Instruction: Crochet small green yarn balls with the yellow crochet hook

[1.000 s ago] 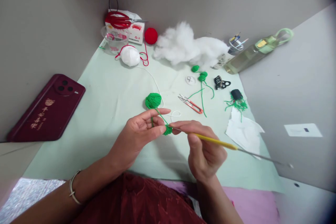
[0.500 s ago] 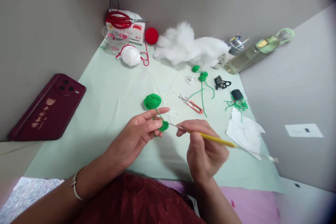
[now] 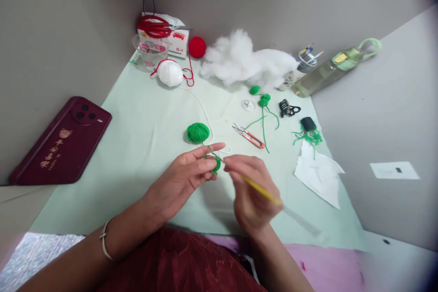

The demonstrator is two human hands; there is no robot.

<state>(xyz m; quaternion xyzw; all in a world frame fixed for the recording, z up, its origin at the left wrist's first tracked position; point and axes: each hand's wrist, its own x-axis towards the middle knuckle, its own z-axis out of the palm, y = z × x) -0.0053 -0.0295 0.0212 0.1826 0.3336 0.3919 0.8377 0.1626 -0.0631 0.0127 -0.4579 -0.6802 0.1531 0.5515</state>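
Between thumb and fingers, my left hand (image 3: pixel 186 173) pinches a small green crochet piece (image 3: pixel 216 165), its index finger stretched out with green yarn over it. The strand leads back to a green yarn ball (image 3: pixel 197 132) lying just beyond that hand. My right hand (image 3: pixel 255 191) is closed around a crochet hook with a yellow handle (image 3: pixel 262 189). The hook's thin metal tip meets the yarn by the green piece. The far end of the handle is smeared by motion, and my left fingers partly cover the piece.
Orange thread snips (image 3: pixel 251 138), small green crochet pieces (image 3: pixel 264 99) and a black hair claw (image 3: pixel 289 108) lie beyond my right hand. White stuffing (image 3: pixel 239 61) and a white yarn ball (image 3: pixel 170 73) are at the back. A bottle (image 3: pixel 328 75) leans right; a maroon phone (image 3: pixel 63 141) is left.
My right hand has moved left and closer to my left hand, the hook's handle swinging lower and steeper. The hook tip has shifted up to the yarn near my left index finger.
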